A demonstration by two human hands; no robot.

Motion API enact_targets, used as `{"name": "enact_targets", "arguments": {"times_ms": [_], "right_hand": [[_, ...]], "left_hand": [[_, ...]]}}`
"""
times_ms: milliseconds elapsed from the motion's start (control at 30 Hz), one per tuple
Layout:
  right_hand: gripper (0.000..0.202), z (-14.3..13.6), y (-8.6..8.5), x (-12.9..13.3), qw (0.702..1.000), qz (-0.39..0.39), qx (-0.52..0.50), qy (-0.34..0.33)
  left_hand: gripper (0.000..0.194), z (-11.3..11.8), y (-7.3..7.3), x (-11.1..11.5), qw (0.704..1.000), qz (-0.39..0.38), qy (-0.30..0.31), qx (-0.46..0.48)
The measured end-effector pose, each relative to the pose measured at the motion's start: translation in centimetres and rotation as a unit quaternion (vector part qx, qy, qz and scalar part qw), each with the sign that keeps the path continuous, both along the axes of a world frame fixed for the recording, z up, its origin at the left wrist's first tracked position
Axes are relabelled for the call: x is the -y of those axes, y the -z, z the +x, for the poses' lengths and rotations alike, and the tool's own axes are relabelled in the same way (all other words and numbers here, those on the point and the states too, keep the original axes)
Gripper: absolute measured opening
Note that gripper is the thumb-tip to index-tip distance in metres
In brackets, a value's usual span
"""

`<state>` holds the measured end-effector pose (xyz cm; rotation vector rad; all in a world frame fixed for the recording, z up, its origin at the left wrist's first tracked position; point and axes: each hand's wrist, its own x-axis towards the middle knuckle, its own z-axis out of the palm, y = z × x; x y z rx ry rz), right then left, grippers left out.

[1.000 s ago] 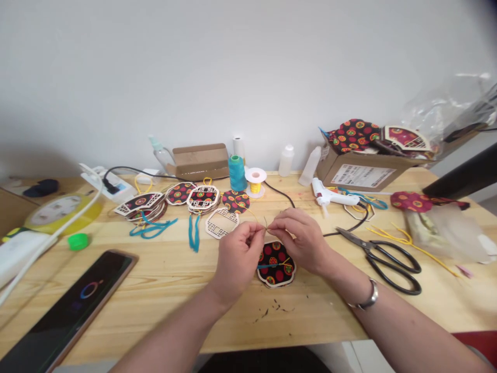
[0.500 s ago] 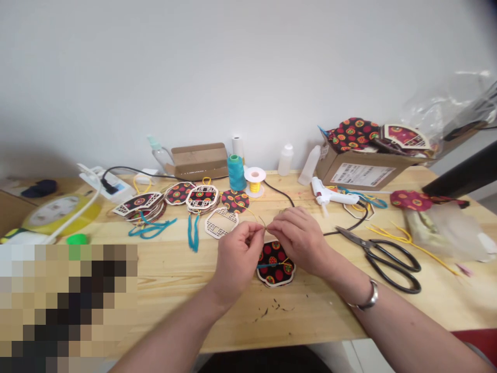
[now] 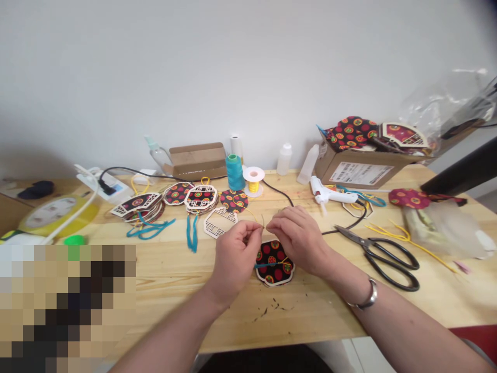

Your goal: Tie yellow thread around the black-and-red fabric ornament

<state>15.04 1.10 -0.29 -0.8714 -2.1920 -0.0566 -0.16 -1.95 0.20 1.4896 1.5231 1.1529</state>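
My left hand [image 3: 235, 254] and my right hand [image 3: 298, 238] meet above the middle of the wooden table [image 3: 163, 280]. Both pinch a thin yellow cord [image 3: 264, 221] between thumb and forefinger, fingertips almost touching. Just under them lies a small wooden piece covered in black fabric with red and orange dots [image 3: 274, 263], with a blue and a yellow cord across it. A watch is on my right wrist.
Black scissors [image 3: 382, 254] lie to the right, a white glue gun [image 3: 330, 196] behind them. Finished fabric pieces [image 3: 171, 199] with blue tassels, a teal thread cone [image 3: 234, 173] and a yellow spool [image 3: 253, 181] stand behind. A cardboard box [image 3: 361, 168] sits back right.
Both hands stay pinched on the yellow cord with only slight finger motion. The view has drifted a little, nothing else on the table has moved.
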Motion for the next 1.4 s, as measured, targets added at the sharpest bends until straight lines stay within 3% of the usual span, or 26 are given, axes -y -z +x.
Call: {"name": "enact_targets", "arguments": {"times_ms": [567,1100,1400], "right_hand": [[0.014,-0.03,-0.1,0.06,0.999,0.032,0.025,-0.002],[0.01,0.04,-0.04,0.04,1.0,-0.01,-0.013,-0.008],[0.015,0.07,-0.18,0.06,1.0,0.008,0.018,-0.005]], "left_hand": [[0.013,0.13,-0.35,0.12,1.0,-0.004,0.003,0.006],[0.011,0.0,-0.55,-0.02,1.0,-0.005,-0.008,0.03],[0.012,0.15,-0.47,0.01,0.999,-0.016,-0.005,0.033]]}}
